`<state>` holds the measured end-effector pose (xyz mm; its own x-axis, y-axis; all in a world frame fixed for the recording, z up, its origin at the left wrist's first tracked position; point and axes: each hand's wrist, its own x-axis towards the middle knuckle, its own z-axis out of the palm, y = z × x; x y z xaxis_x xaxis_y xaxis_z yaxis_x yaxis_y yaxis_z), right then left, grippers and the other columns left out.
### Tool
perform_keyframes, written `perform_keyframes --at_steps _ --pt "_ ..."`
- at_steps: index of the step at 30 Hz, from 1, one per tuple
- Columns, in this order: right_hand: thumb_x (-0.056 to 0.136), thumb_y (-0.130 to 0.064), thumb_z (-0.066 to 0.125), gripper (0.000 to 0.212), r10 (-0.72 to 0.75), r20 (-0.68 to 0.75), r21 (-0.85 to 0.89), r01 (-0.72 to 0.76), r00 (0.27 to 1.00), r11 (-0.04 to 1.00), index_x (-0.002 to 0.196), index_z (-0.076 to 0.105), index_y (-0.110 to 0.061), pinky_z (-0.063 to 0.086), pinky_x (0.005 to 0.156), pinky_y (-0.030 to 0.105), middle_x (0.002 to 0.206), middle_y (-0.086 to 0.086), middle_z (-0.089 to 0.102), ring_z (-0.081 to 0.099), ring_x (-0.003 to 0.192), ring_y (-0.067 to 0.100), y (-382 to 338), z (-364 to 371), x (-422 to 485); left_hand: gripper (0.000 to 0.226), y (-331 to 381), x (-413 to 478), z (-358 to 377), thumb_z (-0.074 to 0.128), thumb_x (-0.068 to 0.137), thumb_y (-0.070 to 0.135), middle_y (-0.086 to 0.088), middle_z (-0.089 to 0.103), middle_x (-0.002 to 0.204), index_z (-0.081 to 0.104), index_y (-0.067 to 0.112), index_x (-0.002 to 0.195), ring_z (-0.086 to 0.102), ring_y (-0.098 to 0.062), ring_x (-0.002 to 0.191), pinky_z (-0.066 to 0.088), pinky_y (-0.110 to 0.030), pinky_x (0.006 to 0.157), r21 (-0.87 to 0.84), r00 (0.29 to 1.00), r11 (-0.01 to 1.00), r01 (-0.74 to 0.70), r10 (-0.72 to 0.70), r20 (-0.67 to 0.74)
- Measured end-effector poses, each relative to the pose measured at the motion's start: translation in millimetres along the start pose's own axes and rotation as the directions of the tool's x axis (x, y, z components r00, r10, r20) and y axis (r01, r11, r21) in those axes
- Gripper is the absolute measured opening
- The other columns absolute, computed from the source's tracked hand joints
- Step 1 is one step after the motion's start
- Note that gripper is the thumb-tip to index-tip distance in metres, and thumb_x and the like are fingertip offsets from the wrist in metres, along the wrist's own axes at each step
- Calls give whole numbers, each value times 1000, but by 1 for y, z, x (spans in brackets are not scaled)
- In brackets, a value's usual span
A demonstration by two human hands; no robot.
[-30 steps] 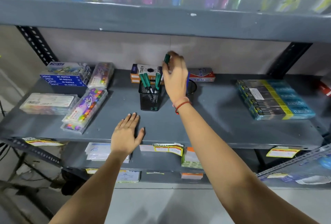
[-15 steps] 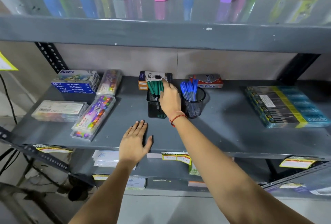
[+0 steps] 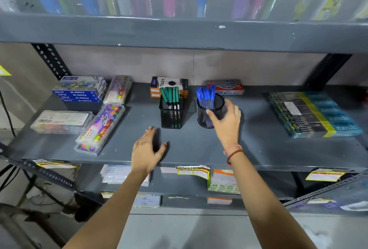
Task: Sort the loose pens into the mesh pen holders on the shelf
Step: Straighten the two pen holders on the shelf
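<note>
Boxes (image 3: pixel 79 91) at the far left of the shelf (image 3: pixel 258 149) read "DOMS OIL PASTELS". Next, a clear pack (image 3: pixel 99 129) says "Camel". The left hand (image 3: pixel 147 149) lies flat and open on the shelf, holding nothing. Green pens (image 3: pixel 170 95) stand in the square mesh holder (image 3: pixel 171 116), in front of a "TRIO" box (image 3: pixel 169 83). Blue pens (image 3: pixel 206 95) fill the round mesh holder (image 3: pixel 208 113). The right hand (image 3: pixel 227 119) curls part-open around that holder, thumb touching the mesh. I see no loose pens. I think the job is nearly done. To straighten it, slide it slowly so it does not tip. Behind it, a red box (image 3: pixel 226 87) has a name too blurry to read.
</note>
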<state>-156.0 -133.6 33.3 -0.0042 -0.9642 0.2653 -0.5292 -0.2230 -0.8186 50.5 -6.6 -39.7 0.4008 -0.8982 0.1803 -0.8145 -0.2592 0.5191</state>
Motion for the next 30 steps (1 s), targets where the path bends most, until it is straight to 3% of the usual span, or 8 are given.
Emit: perform_keyframes --at_steps 3,5,10,16,23,30 --pt "67 -41 80 96 88 84 28 -90 993 996 140 29 -5 32 110 44 137 18 40 31 133 32 6 7 9 83 19 19 0 66 78 49 -9 37 148 28 13 143 37 -30 131 31 -46 108 -231 991 965 121 -131 -28" --pt "62 -43 83 104 120 122 45 -126 985 991 141 26 -7 34 110 46 138 18 40 32 134 33 9 15 14 97 38 33 -1 74 72 49 -7 32 151 21 13 145 32 -25 135 29 -41 109 -384 978 906 177 -205 -34" --pt "55 -37 87 92 144 79 105 -152 986 983 129 40 -13 47 102 46 127 13 55 51 120 30 13 26 22 111 76 60 9 83 58 49 -5 40 145 22 15 143 37 -19 131 33 -36 105 -580 937 782 228 -337 -87" --pt "53 -29 88 78 106 55 125 -112 993 986 118 47 -14 51 97 38 118 9 62 59 109 26 10 18 23 79 89 66 13 81 62 33 -9 61 117 42 12 127 56 -27 109 47 -40 90 -588 889 768 254 -425 -171" --pt "55 -32 88 79 86 62 142 -94 994 985 120 46 -18 44 93 24 119 6 63 59 109 20 11 -10 -4 76 88 30 5 81 63 38 -5 63 115 44 15 126 57 -23 106 48 -38 89 -571 895 794 211 -391 -213" --pt "56 -34 88 81 120 79 128 -129 990 983 122 44 -17 41 91 19 120 5 63 59 110 19 17 -18 -35 76 88 4 0 82 63 38 -5 64 114 45 15 125 58 -24 105 47 -36 86 -573 887 793 209 -400 -230"
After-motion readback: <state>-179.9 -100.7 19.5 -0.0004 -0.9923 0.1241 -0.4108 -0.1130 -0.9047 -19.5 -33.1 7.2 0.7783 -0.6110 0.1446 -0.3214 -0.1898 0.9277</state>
